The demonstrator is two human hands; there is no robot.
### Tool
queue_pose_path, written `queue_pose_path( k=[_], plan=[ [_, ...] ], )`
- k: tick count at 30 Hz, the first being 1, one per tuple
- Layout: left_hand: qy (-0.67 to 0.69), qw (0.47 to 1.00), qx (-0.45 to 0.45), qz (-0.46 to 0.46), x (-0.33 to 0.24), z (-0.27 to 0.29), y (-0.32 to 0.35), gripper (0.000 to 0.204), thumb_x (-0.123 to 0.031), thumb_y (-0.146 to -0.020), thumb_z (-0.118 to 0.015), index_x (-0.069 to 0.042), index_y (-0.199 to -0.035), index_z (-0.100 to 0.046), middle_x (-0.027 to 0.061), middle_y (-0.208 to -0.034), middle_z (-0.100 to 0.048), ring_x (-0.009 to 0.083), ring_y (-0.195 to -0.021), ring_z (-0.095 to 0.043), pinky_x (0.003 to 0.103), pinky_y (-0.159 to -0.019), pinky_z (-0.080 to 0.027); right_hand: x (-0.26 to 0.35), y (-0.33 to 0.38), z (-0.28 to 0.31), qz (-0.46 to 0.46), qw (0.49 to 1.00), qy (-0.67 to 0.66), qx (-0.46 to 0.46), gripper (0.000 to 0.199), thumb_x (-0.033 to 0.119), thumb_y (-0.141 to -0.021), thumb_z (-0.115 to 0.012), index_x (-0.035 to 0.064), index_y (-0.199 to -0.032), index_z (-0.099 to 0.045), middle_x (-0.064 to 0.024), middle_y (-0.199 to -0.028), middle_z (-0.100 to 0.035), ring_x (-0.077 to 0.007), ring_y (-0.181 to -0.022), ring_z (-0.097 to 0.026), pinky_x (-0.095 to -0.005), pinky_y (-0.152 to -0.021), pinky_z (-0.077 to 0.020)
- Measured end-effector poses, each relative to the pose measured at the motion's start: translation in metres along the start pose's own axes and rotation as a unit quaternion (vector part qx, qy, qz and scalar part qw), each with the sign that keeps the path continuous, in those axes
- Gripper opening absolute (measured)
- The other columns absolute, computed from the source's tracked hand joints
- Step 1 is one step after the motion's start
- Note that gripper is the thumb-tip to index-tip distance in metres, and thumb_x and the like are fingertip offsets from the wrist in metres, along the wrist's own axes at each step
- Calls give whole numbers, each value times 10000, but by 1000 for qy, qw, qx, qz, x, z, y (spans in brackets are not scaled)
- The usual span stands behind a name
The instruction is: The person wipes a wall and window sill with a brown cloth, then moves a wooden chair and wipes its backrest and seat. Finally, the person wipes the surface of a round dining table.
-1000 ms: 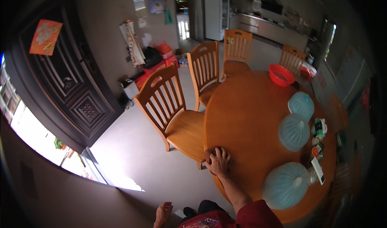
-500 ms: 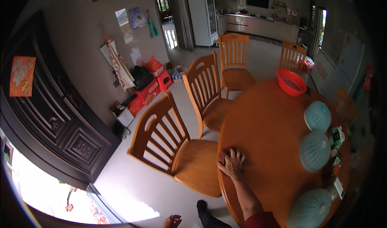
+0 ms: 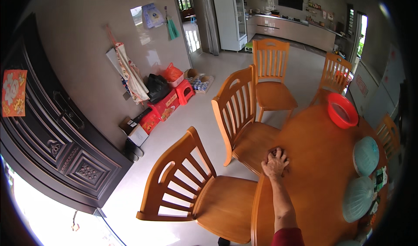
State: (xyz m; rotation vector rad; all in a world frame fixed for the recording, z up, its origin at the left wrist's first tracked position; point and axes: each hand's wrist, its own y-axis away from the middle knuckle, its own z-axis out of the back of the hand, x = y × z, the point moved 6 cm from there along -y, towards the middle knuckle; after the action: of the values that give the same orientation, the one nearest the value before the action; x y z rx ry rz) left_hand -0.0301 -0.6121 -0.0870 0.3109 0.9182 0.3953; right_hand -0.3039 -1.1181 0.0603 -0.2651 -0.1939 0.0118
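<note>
My right hand (image 3: 274,164) lies on the left edge of the round wooden table (image 3: 320,154), its fingers bent a little and spread over a brown cloth (image 3: 285,172). The palm presses this cloth to the tabletop and hides most of it. A dark red sleeve (image 3: 288,237) covers the upper part of that arm. My left hand is out of the picture.
A red basin (image 3: 342,110) stands at the table's far end. Pale blue-green domed covers (image 3: 358,199) line its right side beside small packages (image 3: 380,178). Wooden chairs (image 3: 224,198) stand close along the left. A dark door (image 3: 65,128) is open at far left.
My right hand has slid the cloth farther along the table's edge, away from me. The view has shifted, and my left hand, earlier at the lower edge, has left the picture.
</note>
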Motion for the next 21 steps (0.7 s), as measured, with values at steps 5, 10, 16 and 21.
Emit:
queue_pose_path(
  k=[5, 10, 16, 21],
  plan=[
    [7, 999, 38, -9, -9, 23, -15, 297, -212, -825, -604, -84, -1091, -631, 125, -979, -654, 253, -797, -625, 357, -705, -512, -4, -37, -8, -82, 996, 30, 18, 359, 324, -753, -619, 156, -1068, -652, -100, -1399, -323, -391, -1254, -290, -624, -957, -250],
    [22, 989, 144, -6, -36, 51, -29, 315, -220, -821, -548, -74, -1080, -655, 139, -1016, -662, 271, -885, -633, 357, -789, -508, -2, 8, -4, -19, 995, 55, -86, 402, 399, -757, -584, 169, -1080, -654, -66, -1334, -436, -330, -1195, -365, -583, -978, -240],
    [-54, 967, 70, -240, 6, 77, -68, 368, -240, -813, -707, -108, -1130, -575, 149, -916, -629, 274, -701, -612, 393, -610, -510, -87, 110, 29, -219, 969, 84, -74, 458, 480, -823, -532, 123, -1080, -658, -107, -1390, -387, -336, -1289, -293, -569, -1008, -215],
    [-116, 950, 165, -239, 23, 100, -105, 368, -257, -826, -682, -102, -1139, -567, 185, -1048, -613, 357, -880, -605, 439, -751, -498, -170, 266, 94, -419, 889, 152, -105, 448, 492, -826, -533, 141, -1081, -646, -118, -1431, -344, -342, -1304, -279, -567, -1009, -207]
  ],
)
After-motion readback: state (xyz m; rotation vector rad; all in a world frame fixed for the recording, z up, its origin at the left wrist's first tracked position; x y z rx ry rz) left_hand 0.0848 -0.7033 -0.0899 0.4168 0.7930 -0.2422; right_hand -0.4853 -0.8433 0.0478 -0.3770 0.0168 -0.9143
